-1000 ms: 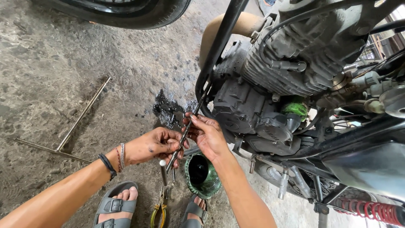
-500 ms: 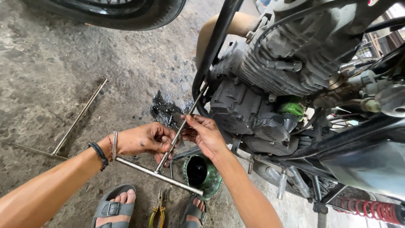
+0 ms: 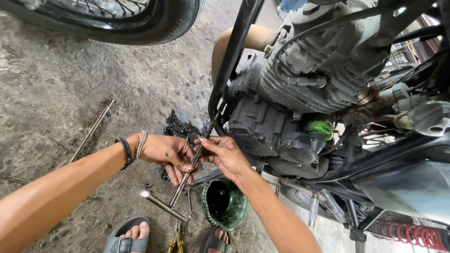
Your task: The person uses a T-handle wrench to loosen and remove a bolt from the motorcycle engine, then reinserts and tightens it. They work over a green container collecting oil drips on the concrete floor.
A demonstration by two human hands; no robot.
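Left hand (image 3: 169,155) palm-down, fingers curled tight around a T-shaped metal wrench (image 3: 191,166); right hand (image 3: 226,154) pinching the same shaft higher up between thumb and fingertips. Wrench tilted, tip up at the grey motorcycle engine (image 3: 267,126), above a green funnel (image 3: 227,206) on the concrete floor (image 3: 70,89).

A: What's lying around on the stained grey concrete floor (image 3: 70,84)?
B: Long thin steel rod (image 3: 91,131) at left, black rubber tyre with spoked wheel (image 3: 126,16) up top, black oily patch (image 3: 180,129) by the frame.
A: Nearer the feet?
B: Green round container with dark inside (image 3: 224,202), yellow-handled pliers (image 3: 177,241), grey strapped sandal (image 3: 124,240).
A: Bike side?
B: Grey finned engine block (image 3: 323,70), green cap (image 3: 319,126) below it, red coil spring (image 3: 408,233) at lower right.
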